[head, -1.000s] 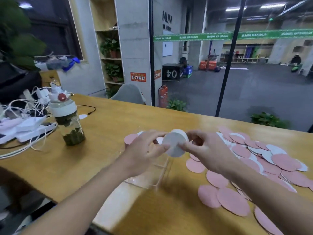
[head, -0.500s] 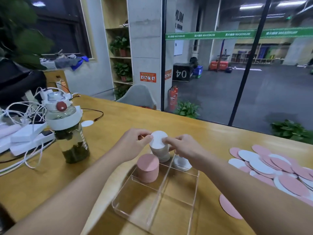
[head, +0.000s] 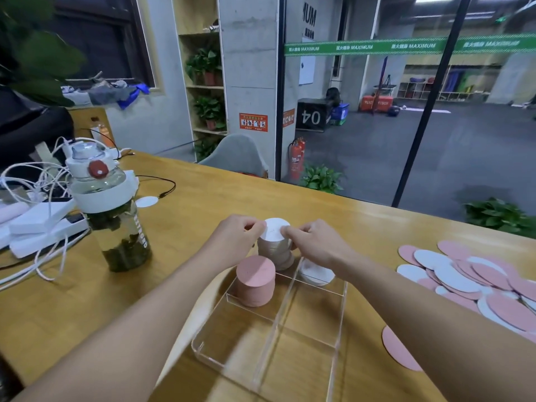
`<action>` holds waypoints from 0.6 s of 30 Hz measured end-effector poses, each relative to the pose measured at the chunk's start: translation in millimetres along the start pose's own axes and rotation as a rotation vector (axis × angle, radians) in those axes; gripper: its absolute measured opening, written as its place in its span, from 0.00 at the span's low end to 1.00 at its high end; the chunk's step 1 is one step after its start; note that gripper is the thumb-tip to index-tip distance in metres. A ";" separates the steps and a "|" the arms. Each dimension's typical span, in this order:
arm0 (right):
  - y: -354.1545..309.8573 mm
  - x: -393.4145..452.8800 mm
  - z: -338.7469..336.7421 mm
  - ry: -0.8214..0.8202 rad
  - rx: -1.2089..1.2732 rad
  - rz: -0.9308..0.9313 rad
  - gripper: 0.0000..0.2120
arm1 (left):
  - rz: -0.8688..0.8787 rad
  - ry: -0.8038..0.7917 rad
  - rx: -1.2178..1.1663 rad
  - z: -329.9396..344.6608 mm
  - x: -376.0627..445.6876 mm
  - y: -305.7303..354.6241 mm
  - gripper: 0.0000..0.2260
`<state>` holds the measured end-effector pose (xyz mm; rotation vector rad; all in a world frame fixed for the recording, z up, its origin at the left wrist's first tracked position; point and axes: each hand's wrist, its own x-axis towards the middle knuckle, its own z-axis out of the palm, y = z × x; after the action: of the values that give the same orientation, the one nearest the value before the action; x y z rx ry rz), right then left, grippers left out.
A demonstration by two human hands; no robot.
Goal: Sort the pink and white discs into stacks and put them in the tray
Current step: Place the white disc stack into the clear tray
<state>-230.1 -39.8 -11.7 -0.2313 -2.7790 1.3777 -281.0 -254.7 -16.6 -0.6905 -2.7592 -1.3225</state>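
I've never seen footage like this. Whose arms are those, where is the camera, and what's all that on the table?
No machine here: a person wears a camera on the head, looking down at their own arms. The left hand and right hand pinch a white disc stack from both sides, at the far end of a clear divided tray. A pink disc stack stands in the tray, with a low white pile beside. Loose pink and white discs lie on the right of the wooden table; a water bottle stands left.
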 end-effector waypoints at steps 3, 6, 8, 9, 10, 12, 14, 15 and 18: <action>3.1 -0.7 3.1 -0.011 -0.010 0.006 0.33 | -0.031 -0.012 0.033 3.9 6.7 1.0 0.21; 4.0 -1.3 5.4 -0.016 -0.002 -0.001 0.34 | -0.023 0.002 0.088 1.1 8.8 3.9 0.21; 5.4 -1.6 4.3 -0.016 0.012 -0.001 0.36 | -0.003 0.030 0.134 -1.3 8.0 7.2 0.20; 6.1 -2.9 3.0 -0.018 0.008 0.004 0.37 | -0.003 0.038 0.151 -1.7 8.0 8.0 0.20; 6.4 -5.1 1.7 -0.026 -0.003 0.011 0.37 | -0.014 0.039 0.164 -1.7 7.3 8.7 0.21; 5.1 -9.8 -0.4 -0.057 -0.008 0.018 0.38 | -0.064 0.010 0.178 -0.7 5.6 9.1 0.25; 3.6 -11.3 -0.3 -0.075 -0.008 0.016 0.38 | -0.101 -0.021 0.173 1.0 4.8 8.1 0.28; 2.9 -11.7 0.4 -0.075 -0.015 0.012 0.38 | -0.109 -0.025 0.176 1.6 4.1 8.6 0.28; 3.5 -11.9 2.3 -0.044 -0.013 0.003 0.35 | -0.105 -0.010 0.198 2.4 3.5 12.0 0.29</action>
<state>-218.1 -41.3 -15.4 -0.2085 -2.8252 1.3824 -279.1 -245.0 -8.6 -0.5497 -2.9178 -1.0415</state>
